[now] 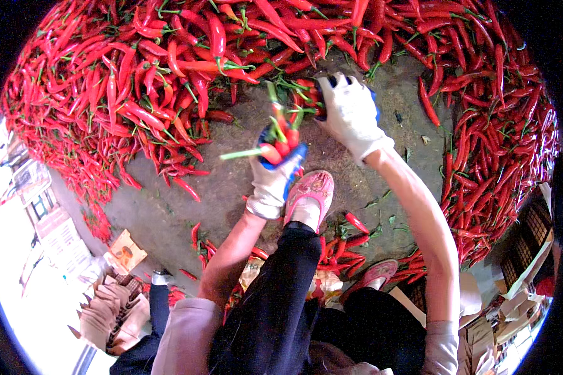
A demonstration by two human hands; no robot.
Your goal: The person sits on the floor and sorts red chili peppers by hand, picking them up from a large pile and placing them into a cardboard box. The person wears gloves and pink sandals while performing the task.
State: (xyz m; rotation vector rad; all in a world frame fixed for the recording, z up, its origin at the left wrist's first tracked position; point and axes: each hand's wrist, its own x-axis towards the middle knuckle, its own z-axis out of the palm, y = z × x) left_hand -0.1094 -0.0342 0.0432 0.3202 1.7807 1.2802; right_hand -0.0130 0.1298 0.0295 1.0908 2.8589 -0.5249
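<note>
My left hand (277, 173), in a white work glove with a blue coated palm, grips a small bunch of red chili peppers (286, 140). Their green stems stick out at the top and left, partly blurred. Just beyond it, my right hand (349, 110), gloved the same way, has its fingers curled around more red chili peppers (307, 96). Stems of that bunch point left, towards the left hand's bunch. Part of the right-hand bunch is hidden behind the glove. Both hands are over the bare grey floor (244, 197), at the near edge of a large chili heap (169, 84).
Chilies also bank up along the right (492, 131). My pink shoe (312, 192) is below my hands, with loose peppers (342, 253) behind it. Folded brown paper (108, 309) and another person's dark-clothed leg (158, 304) are at lower left. Cardboard pieces (511, 309) and a dark crate (528, 232) lie at right.
</note>
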